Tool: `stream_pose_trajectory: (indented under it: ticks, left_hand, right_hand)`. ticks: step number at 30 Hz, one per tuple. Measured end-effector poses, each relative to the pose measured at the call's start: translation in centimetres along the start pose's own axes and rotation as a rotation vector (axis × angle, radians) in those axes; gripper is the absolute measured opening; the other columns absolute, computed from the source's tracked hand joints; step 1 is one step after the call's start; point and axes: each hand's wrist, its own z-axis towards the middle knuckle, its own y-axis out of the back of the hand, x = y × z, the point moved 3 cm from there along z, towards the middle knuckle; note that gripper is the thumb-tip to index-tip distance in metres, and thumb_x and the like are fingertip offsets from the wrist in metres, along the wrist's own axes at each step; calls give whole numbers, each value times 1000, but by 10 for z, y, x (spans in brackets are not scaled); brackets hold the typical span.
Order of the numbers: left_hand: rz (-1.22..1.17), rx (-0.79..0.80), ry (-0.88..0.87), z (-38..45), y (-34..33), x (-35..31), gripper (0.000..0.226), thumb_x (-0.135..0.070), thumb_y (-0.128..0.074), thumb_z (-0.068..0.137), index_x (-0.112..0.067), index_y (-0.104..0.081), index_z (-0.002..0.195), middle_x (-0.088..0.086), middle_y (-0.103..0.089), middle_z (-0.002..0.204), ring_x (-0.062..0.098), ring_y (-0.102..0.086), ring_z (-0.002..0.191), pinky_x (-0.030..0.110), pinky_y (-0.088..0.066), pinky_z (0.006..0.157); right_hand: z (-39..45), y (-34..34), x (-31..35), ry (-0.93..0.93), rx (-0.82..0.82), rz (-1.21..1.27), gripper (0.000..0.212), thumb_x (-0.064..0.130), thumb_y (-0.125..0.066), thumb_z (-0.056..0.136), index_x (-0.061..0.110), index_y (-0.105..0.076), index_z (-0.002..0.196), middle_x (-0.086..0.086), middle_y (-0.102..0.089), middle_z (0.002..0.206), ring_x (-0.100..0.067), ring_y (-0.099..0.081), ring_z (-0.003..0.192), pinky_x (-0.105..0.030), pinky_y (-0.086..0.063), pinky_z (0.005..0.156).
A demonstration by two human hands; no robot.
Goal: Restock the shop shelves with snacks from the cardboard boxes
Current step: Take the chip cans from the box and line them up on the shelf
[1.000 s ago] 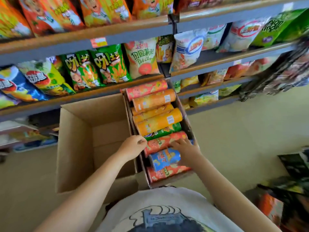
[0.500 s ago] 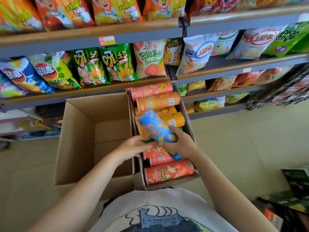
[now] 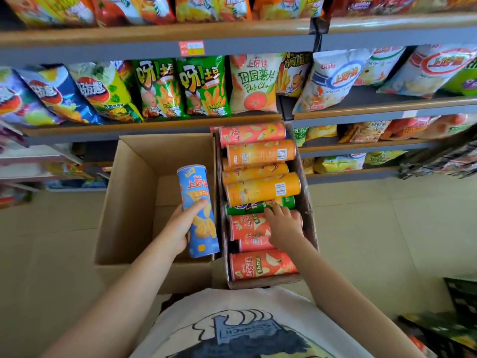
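Shelves (image 3: 154, 126) full of snack bags stand in front of me. My left hand (image 3: 180, 228) grips a blue can (image 3: 197, 202) over the big box (image 3: 134, 192). My right hand (image 3: 284, 226) lies flat with straight fingers on the cans in the small box (image 3: 308, 202).

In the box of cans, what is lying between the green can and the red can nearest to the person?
In the head view, two red cans lie between the green can and the nearest red can: an upper one under the right hand, and a lower one, partly hidden.
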Motion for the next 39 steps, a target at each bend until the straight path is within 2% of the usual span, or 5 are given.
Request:
stream_pose_trajectory:
  ticks: [8, 18, 22, 34, 39]
  left_hand:
    - [9, -30, 45, -3, 12, 12, 37, -32, -76, 85, -19, -63, 117, 9, -73, 107, 25, -70, 93, 38, -56, 75]
    - [-68, 55, 11, -28, 9, -31, 56, -49, -67, 87, -14, -57, 129, 15, -74, 101, 30, -73, 79, 38, -59, 67]
    - [-109, 111, -220, -64, 4, -109, 39, -32, -64, 92, -16, -55, 127, 14, -74, 101, 30, -73, 81, 40, -59, 72]
    - [-42, 133, -1237, -194, -11, -421, 46, 0, -79, 75, -17, -55, 111, -5, -75, 93, 10, -71, 79, 25, -55, 69]
    - [46, 72, -1373, -199, -5, -499, 65, -36, -87, 58, -28, -56, 114, -4, -72, 116, 15, -70, 104, 36, -57, 85]
  right_hand:
    - [16, -3, 5, 98, -76, -60, 78, 43, -73, 81, 20, -31, 144, -6, -30, 151, -29, -29, 142, -53, -28, 115]
    - [-44, 93, 1, 191, -39, 1146, 47, 34, -83, 75, 22, -60, 114, 7, -71, 96, -15, -70, 87, -20, -52, 68]
    - [-64, 189, 21, 340, -226, 1496, 55, 42, -80, 67, 28, -62, 118, 1, -75, 104, -20, -73, 95, -34, -58, 79]
    - [-113, 496, 106, 640, -1110, 1428, 32, 30, -83, 77, 13, -68, 100, 3, -72, 85, -4, -63, 74, -26, -54, 74]
    - [-97, 564, 123, 545, -1256, 1285, 42, 42, -82, 77, 19, -67, 108, 9, -71, 93, 5, -61, 73, -10, -48, 67]
